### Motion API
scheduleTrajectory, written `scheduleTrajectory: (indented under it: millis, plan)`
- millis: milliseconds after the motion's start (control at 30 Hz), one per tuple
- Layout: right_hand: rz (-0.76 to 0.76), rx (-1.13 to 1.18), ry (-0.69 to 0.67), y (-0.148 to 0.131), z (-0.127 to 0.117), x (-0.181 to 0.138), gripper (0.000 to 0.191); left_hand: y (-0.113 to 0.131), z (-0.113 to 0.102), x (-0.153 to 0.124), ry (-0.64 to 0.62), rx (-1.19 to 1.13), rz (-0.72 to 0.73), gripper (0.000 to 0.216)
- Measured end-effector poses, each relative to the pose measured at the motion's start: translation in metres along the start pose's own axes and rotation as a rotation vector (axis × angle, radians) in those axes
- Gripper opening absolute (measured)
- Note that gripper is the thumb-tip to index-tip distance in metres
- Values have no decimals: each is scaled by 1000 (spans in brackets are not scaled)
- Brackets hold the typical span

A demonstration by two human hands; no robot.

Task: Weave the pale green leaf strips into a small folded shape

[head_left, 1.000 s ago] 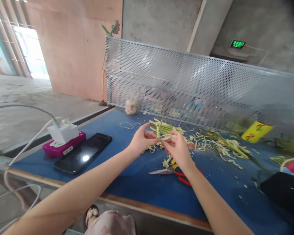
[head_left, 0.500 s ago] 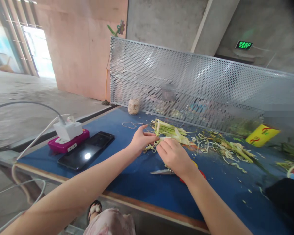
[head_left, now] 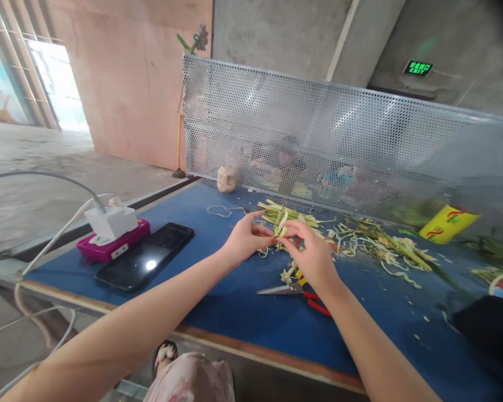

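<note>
In the head view, my left hand (head_left: 249, 239) is closed, its thumb and fingers pinching a small bundle of pale green plant strips (head_left: 281, 222) above the table. My right hand (head_left: 312, 251) grips the same bundle from the right, fingertips almost touching those of the left. Loose ends of the strips stick up between the hands; the lower part is partly hidden by fingers. Just below my right hand lie scissors (head_left: 283, 289) with red handles, blades pointing left. A braided-looking scrap of plant (head_left: 291, 273) rests beside them. Behind the hands is a pile of cut green stalks (head_left: 272, 210).
A black phone (head_left: 146, 257) and a magenta power strip (head_left: 113, 245) with a white plug lie at left. Thin string (head_left: 220, 211) and a whitish lump (head_left: 227, 178) sit farther back. Plant scraps (head_left: 377, 240) and a yellow packet (head_left: 448, 224) are right, before a perforated metal screen (head_left: 243, 111).
My right hand has turned and lifted slightly, uncovering the scissors and the plant scrap beside them. Its fingertips now pinch the strips in view. The left hand stays nearly in place.
</note>
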State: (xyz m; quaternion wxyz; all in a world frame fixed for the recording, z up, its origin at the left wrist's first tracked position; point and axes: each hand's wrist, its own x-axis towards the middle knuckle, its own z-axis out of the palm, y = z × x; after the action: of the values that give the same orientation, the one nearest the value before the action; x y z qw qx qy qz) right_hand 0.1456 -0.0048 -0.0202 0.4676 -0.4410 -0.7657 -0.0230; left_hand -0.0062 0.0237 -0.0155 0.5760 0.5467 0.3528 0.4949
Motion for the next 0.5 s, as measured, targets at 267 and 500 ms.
scheduleTrajectory:
  millis: [267, 500]
  plan:
    - [450, 526, -55, 11, 7, 5, 30, -2, -2, 2, -60, -51, -3, 79]
    - [414, 449, -224, 12, 3, 6, 24, -1, -2, 1, -118, 53, 39, 75]
